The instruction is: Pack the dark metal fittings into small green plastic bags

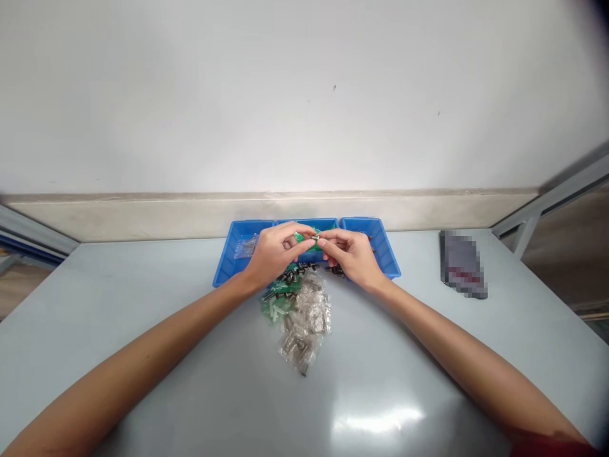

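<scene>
Between the fingertips of both hands is a small shiny metal screw (315,237), held above the middle blue bin (328,224). My left hand (272,252) pinches its left end with thumb and forefinger. From the other side, the thumb and forefinger of my right hand (354,255) close on it too. Below the hands lie a heap of clear plastic bags (311,304) with metal parts in them, green plastic bags (277,308), and several loose dark screws (289,277). A few more dark parts (335,271) lie beneath my right hand.
A left blue bin (221,270) holds a clear bag (246,247). The right blue bin (387,260) is partly hidden by my right hand. On the grey table (190,374), a dark blurred item (462,263) lies at right. A wall (304,127) stands behind, with metal frames at both sides.
</scene>
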Tool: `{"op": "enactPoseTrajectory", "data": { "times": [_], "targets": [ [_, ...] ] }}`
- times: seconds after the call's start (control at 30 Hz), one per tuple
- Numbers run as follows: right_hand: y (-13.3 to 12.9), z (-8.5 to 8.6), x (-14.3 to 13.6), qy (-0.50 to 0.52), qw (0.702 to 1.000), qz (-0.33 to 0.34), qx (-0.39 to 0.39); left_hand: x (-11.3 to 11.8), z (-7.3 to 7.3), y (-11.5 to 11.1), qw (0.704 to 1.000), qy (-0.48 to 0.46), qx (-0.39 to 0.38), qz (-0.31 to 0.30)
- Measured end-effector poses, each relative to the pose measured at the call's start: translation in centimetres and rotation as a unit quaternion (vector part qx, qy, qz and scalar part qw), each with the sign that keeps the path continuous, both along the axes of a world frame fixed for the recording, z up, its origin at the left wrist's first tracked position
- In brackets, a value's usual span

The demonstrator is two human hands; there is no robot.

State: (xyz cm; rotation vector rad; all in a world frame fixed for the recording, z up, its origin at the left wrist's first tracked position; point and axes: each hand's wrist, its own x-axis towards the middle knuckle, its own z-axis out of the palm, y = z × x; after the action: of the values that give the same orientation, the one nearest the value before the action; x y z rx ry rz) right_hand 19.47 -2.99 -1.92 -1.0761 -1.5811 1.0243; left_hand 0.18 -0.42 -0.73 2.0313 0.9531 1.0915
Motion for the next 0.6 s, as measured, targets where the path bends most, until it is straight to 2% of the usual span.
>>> {"op": "enactPoseTrajectory", "data": {
  "times": [0.23, 0.6],
  "targets": [
    [-0.17, 0.06, -0.03, 0.009, 1.000, -0.004, -0.005, 0.10, 0.25, -0.13, 1.000, -0.004, 0.010, 0.005],
    [-0.17, 0.13, 0.05, 0.041, 0.999, -0.008, -0.012, 0.00, 0.42, -0.70, 0.999, -0.007, -0.028, 0.032]
  ]
}}
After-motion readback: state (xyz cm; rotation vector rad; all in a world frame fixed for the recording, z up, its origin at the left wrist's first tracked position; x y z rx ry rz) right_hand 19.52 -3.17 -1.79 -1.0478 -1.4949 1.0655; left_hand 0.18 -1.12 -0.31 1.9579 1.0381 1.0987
